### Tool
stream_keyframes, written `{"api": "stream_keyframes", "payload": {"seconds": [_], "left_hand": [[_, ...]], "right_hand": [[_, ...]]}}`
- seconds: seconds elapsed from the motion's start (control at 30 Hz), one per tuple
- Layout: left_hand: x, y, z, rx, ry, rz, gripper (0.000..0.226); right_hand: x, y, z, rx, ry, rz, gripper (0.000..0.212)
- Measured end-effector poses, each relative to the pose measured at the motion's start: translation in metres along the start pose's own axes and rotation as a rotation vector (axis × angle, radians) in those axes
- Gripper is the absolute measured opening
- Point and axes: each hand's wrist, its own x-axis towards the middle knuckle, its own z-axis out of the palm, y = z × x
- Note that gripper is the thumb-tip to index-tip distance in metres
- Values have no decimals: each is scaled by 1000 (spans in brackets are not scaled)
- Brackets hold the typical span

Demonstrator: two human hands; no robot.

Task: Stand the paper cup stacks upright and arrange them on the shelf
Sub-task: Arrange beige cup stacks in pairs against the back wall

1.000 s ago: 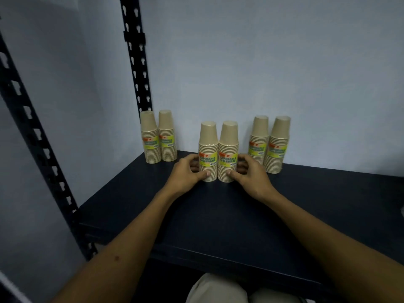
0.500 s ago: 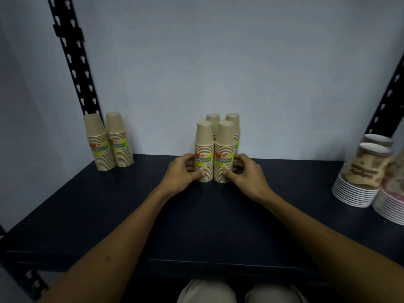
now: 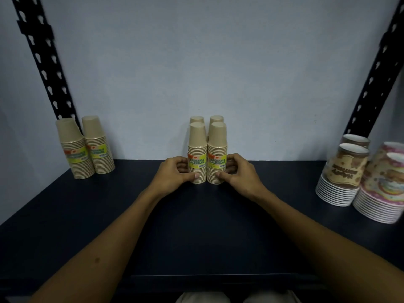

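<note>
Currently: aligning step | left hand [image 3: 175,174] and right hand [image 3: 238,173] clamp front stack pair [image 3: 207,156] at 12 o'clock on shelf [image 3: 196,226] | next: release gently.

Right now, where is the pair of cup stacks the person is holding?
In the middle of the shelf, held between both hands, stands the front pair of cup stacks, directly ahead of another pair by the wall.

Surface: a dark shelf [image 3: 196,232] set against a pale wall.
Centre: two front cup stacks [image 3: 207,154], upright, touching, with two more stacks [image 3: 206,119] directly behind.
Left of the centre stacks: a pair of tan stacks [image 3: 86,147], well apart.
Right of the centre stacks: patterned cup stacks [image 3: 360,173], rims down.
</note>
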Motion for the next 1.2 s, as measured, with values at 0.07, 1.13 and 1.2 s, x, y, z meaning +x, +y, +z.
{"api": "stream_keyframes", "payload": {"seconds": [0.07, 1.13, 1.2], "left_hand": [[2, 0, 0, 5, 7, 1, 52], [-6, -4, 6, 58, 12, 16, 53], [-6, -4, 6, 65, 18, 18, 53]], "right_hand": [[2, 1, 0, 15, 3, 18, 43], [-1, 8, 3, -6, -40, 47, 46], [-2, 7, 3, -2, -45, 45, 47]]}}
